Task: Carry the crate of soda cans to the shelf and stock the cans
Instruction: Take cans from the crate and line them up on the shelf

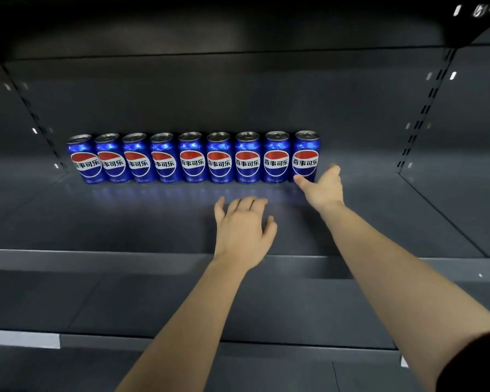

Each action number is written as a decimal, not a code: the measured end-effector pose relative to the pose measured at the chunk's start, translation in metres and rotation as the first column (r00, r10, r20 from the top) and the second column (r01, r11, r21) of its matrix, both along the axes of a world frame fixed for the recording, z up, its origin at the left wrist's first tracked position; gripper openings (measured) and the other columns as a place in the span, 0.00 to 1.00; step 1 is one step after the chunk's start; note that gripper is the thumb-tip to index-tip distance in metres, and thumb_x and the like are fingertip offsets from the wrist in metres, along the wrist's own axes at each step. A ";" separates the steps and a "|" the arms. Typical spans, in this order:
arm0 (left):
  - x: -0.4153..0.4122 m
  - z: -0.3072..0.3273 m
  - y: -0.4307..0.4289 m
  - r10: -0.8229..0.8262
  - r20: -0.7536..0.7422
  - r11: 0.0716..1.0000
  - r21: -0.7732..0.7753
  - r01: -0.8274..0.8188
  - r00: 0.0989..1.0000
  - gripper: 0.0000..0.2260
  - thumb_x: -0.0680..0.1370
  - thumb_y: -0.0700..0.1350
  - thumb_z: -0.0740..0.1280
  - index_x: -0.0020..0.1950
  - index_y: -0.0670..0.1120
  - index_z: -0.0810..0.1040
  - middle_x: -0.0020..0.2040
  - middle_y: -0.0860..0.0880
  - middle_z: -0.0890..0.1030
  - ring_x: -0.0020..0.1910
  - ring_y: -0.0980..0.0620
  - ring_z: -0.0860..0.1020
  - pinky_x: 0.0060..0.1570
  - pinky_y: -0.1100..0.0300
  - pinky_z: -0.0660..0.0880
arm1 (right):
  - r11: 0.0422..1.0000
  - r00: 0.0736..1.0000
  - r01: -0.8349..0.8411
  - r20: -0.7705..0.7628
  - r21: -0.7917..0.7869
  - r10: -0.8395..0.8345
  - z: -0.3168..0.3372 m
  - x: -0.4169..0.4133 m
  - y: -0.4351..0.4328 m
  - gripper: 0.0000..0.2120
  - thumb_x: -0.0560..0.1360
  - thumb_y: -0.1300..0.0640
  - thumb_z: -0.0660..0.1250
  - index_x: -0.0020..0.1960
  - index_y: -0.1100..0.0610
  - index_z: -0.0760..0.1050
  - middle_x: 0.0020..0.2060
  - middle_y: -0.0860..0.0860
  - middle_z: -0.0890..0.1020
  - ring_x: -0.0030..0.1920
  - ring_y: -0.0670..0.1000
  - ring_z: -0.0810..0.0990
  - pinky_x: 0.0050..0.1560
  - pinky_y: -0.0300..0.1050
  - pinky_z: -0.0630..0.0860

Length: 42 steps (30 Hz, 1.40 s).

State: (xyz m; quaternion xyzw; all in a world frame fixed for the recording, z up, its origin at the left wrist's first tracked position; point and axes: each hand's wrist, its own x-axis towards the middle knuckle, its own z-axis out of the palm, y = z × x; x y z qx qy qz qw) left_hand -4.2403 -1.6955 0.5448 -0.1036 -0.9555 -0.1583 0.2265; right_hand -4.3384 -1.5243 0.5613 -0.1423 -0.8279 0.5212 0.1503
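Nine blue soda cans [192, 157] stand upright in a tight row, side by side, labels facing forward, at the back of a dark grey shelf [119, 219]. The right hand [323, 188] reaches to the rightmost can [306, 154], fingers spread and released, thumb at the can's lower front; whether it touches cannot be told. The left hand [242, 227] hovers above the shelf in front of the row, fingers loosely spread, grasping nothing. A second shelf [167, 306] lies below. A black sleeve [475, 360] shows on the right arm.
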 end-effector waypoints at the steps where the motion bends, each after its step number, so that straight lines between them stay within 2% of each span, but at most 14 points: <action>1: 0.003 0.000 -0.003 -0.011 -0.006 1.000 -0.007 0.011 1.000 0.18 0.79 0.52 0.59 0.68 0.50 0.73 0.66 0.52 0.75 0.66 0.52 0.70 0.73 0.45 0.48 | 1.000 1.000 -0.002 -0.005 0.007 0.002 0.000 0.006 -0.001 0.38 0.73 0.51 0.74 0.73 0.62 0.57 0.71 0.59 0.68 0.68 0.59 0.72 0.59 0.45 0.69; 8: 0.040 -0.015 -0.060 -0.038 -0.062 0.999 -0.004 0.038 0.997 0.18 0.78 0.52 0.57 0.66 0.51 0.74 0.67 0.51 0.74 0.66 0.51 0.71 0.71 0.44 0.50 | 0.994 0.998 0.027 -0.061 0.103 -0.021 0.001 0.063 -0.028 0.28 0.76 0.52 0.69 0.71 0.61 0.63 0.67 0.57 0.72 0.66 0.56 0.73 0.54 0.38 0.64; 14: 0.069 -0.007 -0.115 -0.051 -0.083 0.997 0.055 0.056 0.995 0.16 0.79 0.50 0.59 0.66 0.50 0.74 0.67 0.50 0.74 0.67 0.50 0.69 0.72 0.43 0.50 | 0.977 0.987 0.078 -0.153 0.199 -0.048 -0.002 0.117 -0.079 0.28 0.77 0.52 0.68 0.72 0.60 0.64 0.68 0.56 0.72 0.67 0.56 0.72 0.63 0.44 0.67; 18: 0.089 -0.014 -0.154 -0.076 -0.053 0.997 -0.005 0.076 0.996 0.17 0.80 0.52 0.57 0.67 0.51 0.73 0.68 0.51 0.73 0.68 0.50 0.68 0.72 0.44 0.50 | 0.934 0.964 0.132 -0.261 0.333 -0.044 -0.018 0.153 -0.117 0.26 0.77 0.51 0.67 0.70 0.61 0.67 0.66 0.56 0.72 0.69 0.56 0.68 0.66 0.44 0.64; 21: 0.104 -0.025 -0.176 -0.099 -0.041 0.995 -0.026 0.098 0.994 0.18 0.80 0.52 0.58 0.68 0.50 0.72 0.69 0.50 0.72 0.69 0.50 0.67 0.72 0.45 0.51 | 0.921 0.947 0.118 -0.321 0.371 0.008 -0.040 0.179 -0.143 0.25 0.77 0.53 0.66 0.70 0.63 0.67 0.67 0.58 0.71 0.70 0.58 0.66 0.68 0.45 0.62; 25: 0.129 -0.043 -0.204 -0.137 -0.025 0.990 -0.050 0.136 0.990 0.18 0.79 0.51 0.59 0.68 0.49 0.73 0.69 0.49 0.71 0.70 0.48 0.66 0.72 0.46 0.51 | 0.920 0.948 0.079 -0.315 0.385 0.050 -0.075 0.213 -0.178 0.26 0.76 0.53 0.66 0.70 0.64 0.66 0.70 0.60 0.68 0.75 0.60 0.60 0.73 0.51 0.61; 28: 0.143 -0.059 -0.220 -0.148 -0.018 0.988 -0.044 0.147 0.989 0.18 0.79 0.51 0.59 0.68 0.49 0.73 0.70 0.47 0.71 0.71 0.47 0.65 0.72 0.46 0.51 | 0.920 0.943 0.090 -0.329 0.382 0.045 -0.099 0.232 -0.198 0.25 0.75 0.54 0.66 0.68 0.65 0.68 0.70 0.60 0.68 0.74 0.59 0.61 0.73 0.46 0.59; 30: 0.150 -0.070 -0.228 -0.153 -0.016 0.987 -0.042 0.152 0.988 0.18 0.79 0.50 0.60 0.67 0.48 0.74 0.70 0.46 0.71 0.71 0.47 0.66 0.72 0.46 0.51 | 0.924 0.947 0.095 -0.319 0.370 0.031 -0.113 0.243 -0.207 0.24 0.75 0.55 0.65 0.67 0.65 0.69 0.68 0.59 0.70 0.72 0.59 0.63 0.70 0.46 0.61; 32: 0.156 -0.083 -0.235 -0.160 -0.013 0.986 -0.044 0.159 0.987 0.17 0.79 0.50 0.60 0.67 0.48 0.74 0.69 0.46 0.72 0.70 0.47 0.67 0.72 0.46 0.52 | 0.919 0.952 0.098 -0.304 0.382 0.025 -0.130 0.252 -0.214 0.22 0.75 0.55 0.65 0.65 0.64 0.70 0.64 0.59 0.73 0.67 0.60 0.67 0.66 0.49 0.65; 34: 0.163 -0.097 -0.240 -0.173 0.007 0.984 -0.045 0.174 0.985 0.17 0.79 0.49 0.61 0.66 0.47 0.75 0.68 0.45 0.73 0.69 0.46 0.68 0.72 0.46 0.53 | 0.917 0.962 0.078 -0.272 0.392 0.035 -0.147 0.262 -0.218 0.20 0.75 0.56 0.66 0.63 0.64 0.71 0.60 0.59 0.74 0.62 0.59 0.70 0.62 0.48 0.66; 38: 0.178 -0.132 -0.246 -0.185 0.068 0.981 -0.052 0.189 0.980 0.17 0.79 0.48 0.61 0.66 0.46 0.75 0.67 0.45 0.74 0.68 0.46 0.70 0.72 0.46 0.54 | 0.932 0.986 -0.035 -0.138 0.361 0.090 -0.189 0.280 -0.223 0.18 0.77 0.56 0.67 0.64 0.62 0.70 0.59 0.56 0.75 0.63 0.56 0.70 0.56 0.43 0.67; 42: 0.190 -0.183 -0.253 -0.184 0.126 0.979 -0.071 0.194 0.975 0.17 0.78 0.48 0.62 0.66 0.47 0.75 0.66 0.46 0.75 0.67 0.47 0.70 0.72 0.47 0.54 | 0.941 0.994 -0.101 -0.013 0.323 0.111 -0.246 0.297 -0.224 0.19 0.77 0.54 0.68 0.64 0.60 0.69 0.60 0.53 0.75 0.63 0.54 0.72 0.58 0.49 0.72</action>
